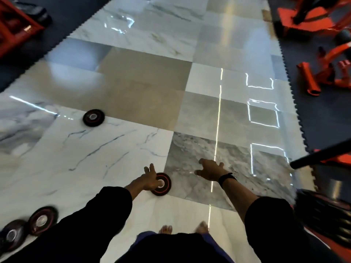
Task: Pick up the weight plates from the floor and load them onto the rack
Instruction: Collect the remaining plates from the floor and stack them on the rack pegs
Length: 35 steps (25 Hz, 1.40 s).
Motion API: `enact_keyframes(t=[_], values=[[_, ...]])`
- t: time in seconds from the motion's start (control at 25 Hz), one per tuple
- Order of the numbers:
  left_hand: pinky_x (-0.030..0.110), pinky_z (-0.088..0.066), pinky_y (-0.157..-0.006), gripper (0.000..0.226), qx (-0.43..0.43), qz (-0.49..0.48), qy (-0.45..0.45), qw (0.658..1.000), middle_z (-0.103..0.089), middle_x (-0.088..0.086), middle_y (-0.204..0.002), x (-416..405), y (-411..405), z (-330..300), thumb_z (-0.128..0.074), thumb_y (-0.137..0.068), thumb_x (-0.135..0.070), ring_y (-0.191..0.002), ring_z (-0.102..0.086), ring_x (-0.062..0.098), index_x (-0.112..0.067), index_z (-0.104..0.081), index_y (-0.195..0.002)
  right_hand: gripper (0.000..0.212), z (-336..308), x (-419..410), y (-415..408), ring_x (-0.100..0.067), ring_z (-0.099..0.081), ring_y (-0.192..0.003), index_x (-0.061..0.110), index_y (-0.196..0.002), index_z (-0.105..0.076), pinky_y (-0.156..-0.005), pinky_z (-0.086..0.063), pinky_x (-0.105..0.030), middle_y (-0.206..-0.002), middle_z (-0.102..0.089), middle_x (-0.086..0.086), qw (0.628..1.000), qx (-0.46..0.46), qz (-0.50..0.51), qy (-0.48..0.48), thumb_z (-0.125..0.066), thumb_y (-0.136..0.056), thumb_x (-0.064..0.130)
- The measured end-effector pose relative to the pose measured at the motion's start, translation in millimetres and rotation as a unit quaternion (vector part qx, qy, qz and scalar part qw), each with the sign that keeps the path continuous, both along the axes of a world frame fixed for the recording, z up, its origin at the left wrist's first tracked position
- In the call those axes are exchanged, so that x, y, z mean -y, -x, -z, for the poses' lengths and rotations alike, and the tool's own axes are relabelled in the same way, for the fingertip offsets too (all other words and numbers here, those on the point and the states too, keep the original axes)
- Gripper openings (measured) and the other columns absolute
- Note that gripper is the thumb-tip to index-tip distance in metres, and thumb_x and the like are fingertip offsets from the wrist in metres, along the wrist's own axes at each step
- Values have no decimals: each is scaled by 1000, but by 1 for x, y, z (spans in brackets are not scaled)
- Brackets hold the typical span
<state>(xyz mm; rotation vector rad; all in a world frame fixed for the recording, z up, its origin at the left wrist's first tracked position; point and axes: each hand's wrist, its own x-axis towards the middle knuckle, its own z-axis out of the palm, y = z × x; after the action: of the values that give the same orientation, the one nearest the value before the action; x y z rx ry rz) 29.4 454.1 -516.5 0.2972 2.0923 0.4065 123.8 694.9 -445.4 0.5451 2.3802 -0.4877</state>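
Head view. Weight plates visible on the floor [133, 95]: four, all round black discs with a red ring and a pale centre hub.

Landmark: centre plate [164, 184], lying flat on the glossy marble-pattern tiles, straddling a white veined tile and a grey mottled one.
- Left hand [151, 179]: over the centre plate's left part, fingers spread apart; contact with the plate cannot be told.
- Right hand [209, 170]: to the right of the centre plate, over the grey tile, fingers splayed, holding nothing. Black wristband [227, 178] on that wrist.
- Far plate [93, 117]: up and left of the centre plate, well apart, flat.
- Two plates low left of it: nearer one [43, 220], edge one [12, 235], touching or overlapping, blurred.

Both sleeves black. Two bare feet below the centre plate. Red metal frames [311, 18] on dark mats far upper right.
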Motion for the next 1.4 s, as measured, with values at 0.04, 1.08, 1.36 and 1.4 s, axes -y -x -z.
enact_keyframes(t=[0.04, 1.08, 1.36, 1.4], values=[[43, -17, -120, 108, 9, -20, -2, 1000, 24, 23, -157, 5, 3, 1, -59, -92, -46, -150, -3, 36, -5, 23, -149, 53, 3, 7, 13, -30, -41, -133, 16, -137, -41, -109, -18, -55, -140, -49, -9, 1000, -1, -21, 8, -50, -95, 47], [50, -28, -115, 94, 17, -106, 74, 991, 10, 14, -162, -47, 118, 342, -67, -77, -39, -149, -12, 32, -1, -21, -150, 46, 366, 15, 177, -30, -58, -113, 10, -124, -55, -105, -36, -44, -112, -67, -14, 971, 111, 154, 143, -58, -91, 43], [42, -41, -100, 64, 17, -37, 161, 986, -50, 15, -136, -60, 155, 534, -67, -85, -30, -125, -49, 34, -7, -39, -137, 72, 604, 59, 179, -42, -39, -130, 7, -140, -29, -102, -35, -54, -138, -39, -19, 937, 182, 271, 123, -66, -86, 36], [40, -41, -99, 72, 18, -37, 167, 985, -45, 16, -141, -66, 151, 556, -69, -85, -30, -128, -47, 34, -7, -33, -142, 80, 632, 69, 177, -43, -39, -128, 8, -142, -25, -100, -38, -57, -138, -36, -20, 929, 187, 295, 122, -69, -83, 37]])
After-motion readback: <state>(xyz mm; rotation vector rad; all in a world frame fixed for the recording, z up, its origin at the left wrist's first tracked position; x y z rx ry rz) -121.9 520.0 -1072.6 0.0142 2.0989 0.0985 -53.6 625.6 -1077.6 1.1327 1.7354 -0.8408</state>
